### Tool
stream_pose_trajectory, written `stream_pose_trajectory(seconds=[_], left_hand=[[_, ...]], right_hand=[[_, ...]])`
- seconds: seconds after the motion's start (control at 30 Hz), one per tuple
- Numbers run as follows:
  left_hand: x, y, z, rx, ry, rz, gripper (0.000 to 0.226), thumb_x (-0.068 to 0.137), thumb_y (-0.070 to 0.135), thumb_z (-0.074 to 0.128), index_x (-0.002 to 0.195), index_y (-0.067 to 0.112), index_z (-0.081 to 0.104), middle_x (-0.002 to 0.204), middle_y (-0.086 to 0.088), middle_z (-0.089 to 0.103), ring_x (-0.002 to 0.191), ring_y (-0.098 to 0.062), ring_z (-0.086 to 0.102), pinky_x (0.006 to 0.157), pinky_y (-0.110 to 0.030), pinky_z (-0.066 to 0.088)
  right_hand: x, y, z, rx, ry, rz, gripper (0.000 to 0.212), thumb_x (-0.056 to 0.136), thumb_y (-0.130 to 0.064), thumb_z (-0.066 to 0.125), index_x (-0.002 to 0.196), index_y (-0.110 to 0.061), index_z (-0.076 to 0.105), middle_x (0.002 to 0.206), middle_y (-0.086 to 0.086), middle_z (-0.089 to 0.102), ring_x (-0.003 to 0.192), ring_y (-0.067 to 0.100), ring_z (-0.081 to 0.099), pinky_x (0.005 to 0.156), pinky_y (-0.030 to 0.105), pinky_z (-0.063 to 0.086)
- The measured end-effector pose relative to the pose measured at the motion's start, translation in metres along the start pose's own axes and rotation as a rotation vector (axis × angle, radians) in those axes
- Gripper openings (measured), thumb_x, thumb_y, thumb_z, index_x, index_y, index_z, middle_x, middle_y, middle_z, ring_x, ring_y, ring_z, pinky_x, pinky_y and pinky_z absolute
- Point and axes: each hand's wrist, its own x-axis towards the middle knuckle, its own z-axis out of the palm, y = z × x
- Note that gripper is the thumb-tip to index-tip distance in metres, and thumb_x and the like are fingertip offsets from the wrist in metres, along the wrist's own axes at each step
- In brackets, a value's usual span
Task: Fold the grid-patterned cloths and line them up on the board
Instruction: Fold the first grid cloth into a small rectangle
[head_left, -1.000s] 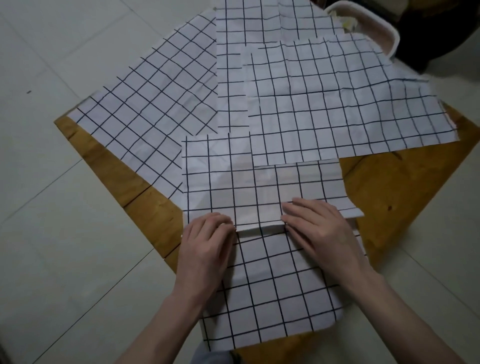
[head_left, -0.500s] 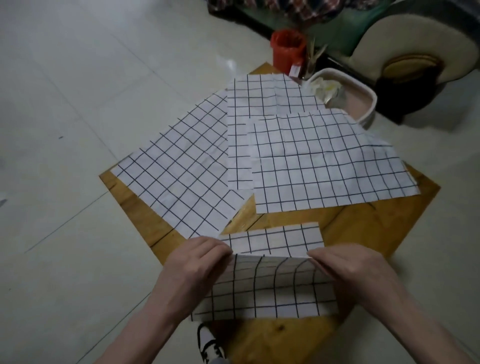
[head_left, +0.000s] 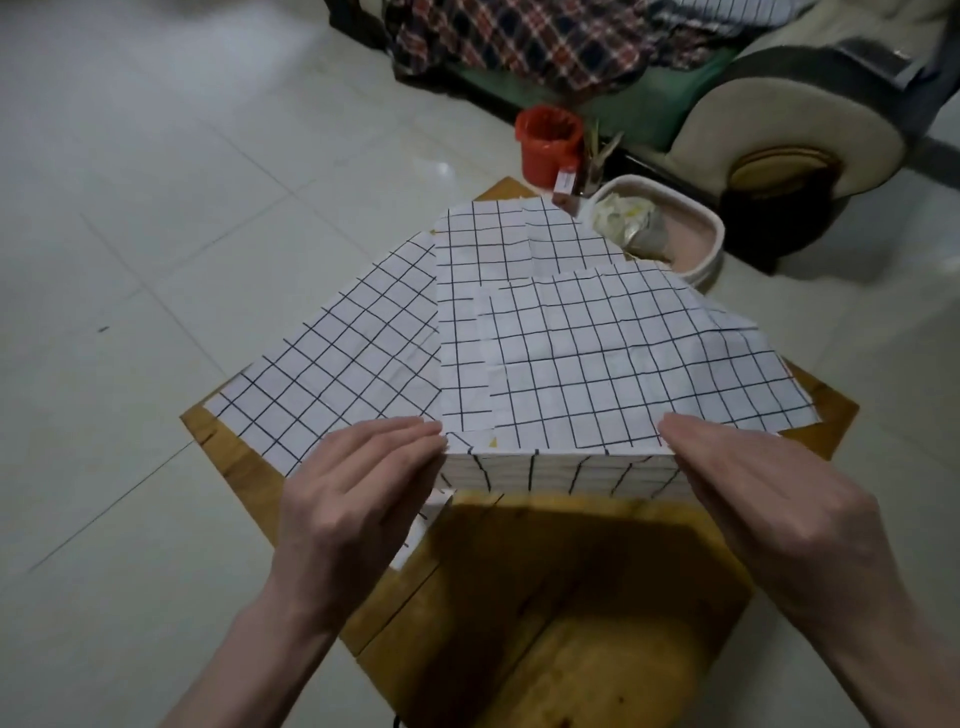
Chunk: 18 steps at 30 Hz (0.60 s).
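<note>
From the head camera we see our left hand (head_left: 358, 499) and right hand (head_left: 769, 525) pinching the ends of a folded grid cloth (head_left: 561, 474), lifted above the wooden board (head_left: 545, 597). Three unfolded grid cloths (head_left: 597, 358) overlap behind it, blocking the far board. A red bucket (head_left: 548, 143) and white basin (head_left: 696, 234) sit beyond; the basin's contents look like crumpled wrapping. Both thumbs are hidden.

Wooden board (head_left: 545, 597) on pale tiled floor (head_left: 130, 208), three overlapping grid-patterned cloths (head_left: 597, 364) spread across it.
</note>
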Motion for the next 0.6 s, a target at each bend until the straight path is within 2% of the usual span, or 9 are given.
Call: stream_pose_trajectory(seconds=[0.1,0.17,0.33,0.47,0.6], left_hand=[[-0.014,0.000,0.004,0.017,-0.003,0.005,0.018,0.096,0.014,0.078,0.112,0.009,0.081,0.118,-0.002,0.077,0.114,-0.015,0.072,0.093,-0.037,0.059],[-0.028,0.003,0.009,0.010,-0.003,0.007,0.018,0.095,0.012,0.078,0.113,0.009,0.081,0.119,-0.002,0.077,0.115,-0.015,0.071,0.094,-0.036,0.059],[-0.078,0.010,0.028,-0.059,-0.066,-0.046,0.021,0.094,0.006,0.075,0.114,0.010,0.081,0.124,0.000,0.076,0.119,-0.014,0.071,0.093,-0.040,0.061],[-0.127,0.005,0.048,-0.095,-0.190,-0.105,0.027,0.097,0.005,0.066,0.120,0.011,0.079,0.130,-0.001,0.073,0.126,-0.013,0.067,0.098,-0.041,0.061],[-0.163,-0.001,0.068,-0.099,-0.304,-0.183,0.038,0.089,0.000,0.067,0.123,0.013,0.077,0.133,-0.002,0.071,0.130,-0.013,0.064,0.097,-0.043,0.062]], right_hand=[[-0.023,-0.007,0.004,-0.002,-0.009,0.035,0.034,0.097,-0.009,0.065,0.131,-0.005,0.069,0.132,0.012,0.069,0.121,0.025,0.067,0.105,0.040,0.051],[-0.045,-0.014,0.011,0.035,-0.033,0.055,0.033,0.100,-0.005,0.057,0.132,-0.005,0.068,0.136,0.011,0.067,0.126,0.024,0.065,0.105,0.040,0.050],[-0.098,-0.032,0.047,0.121,-0.158,0.116,0.060,0.084,0.016,0.048,0.139,-0.005,0.062,0.147,0.008,0.059,0.138,0.022,0.056,0.114,0.038,0.042],[-0.133,-0.039,0.092,0.193,-0.266,0.230,0.093,0.064,0.035,0.063,0.147,-0.006,0.054,0.155,0.005,0.052,0.147,0.017,0.044,0.122,0.035,0.034],[-0.159,-0.043,0.135,0.250,-0.316,0.318,0.096,0.060,0.033,0.072,0.145,-0.008,0.056,0.153,0.005,0.053,0.145,0.016,0.047,0.125,0.027,0.026]])
